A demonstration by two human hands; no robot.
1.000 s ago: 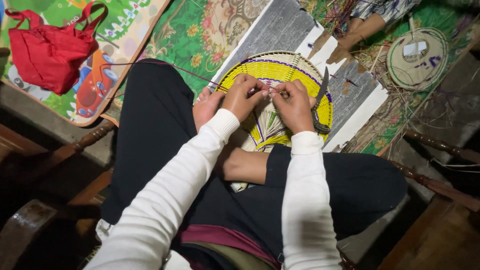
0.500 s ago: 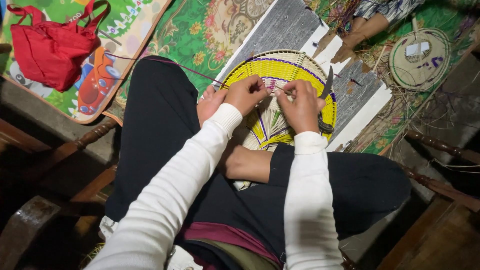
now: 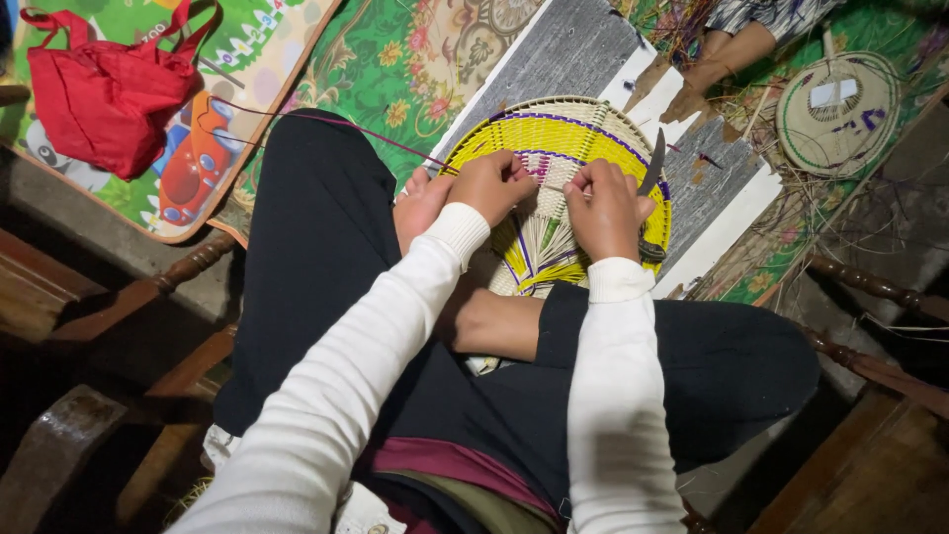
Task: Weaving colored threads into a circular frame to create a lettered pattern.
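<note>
Head view, reading outward from the woven yellow fan (image 3: 583,138) on the lap: far to its left lies a red cloth bag (image 3: 104,94) on a picture mat (image 3: 247,59). The left hand (image 3: 489,183) has its fingers curled shut, pinching strands at the fan's middle; the right hand (image 3: 603,203) is curled likewise just beside it. A knife (image 3: 652,173) rests at the fan's right edge (crowding that hand). Right of the fan, a finished round fan (image 3: 838,111) lies well apart among loose straw; another person's foot (image 3: 707,74) is between.
</note>
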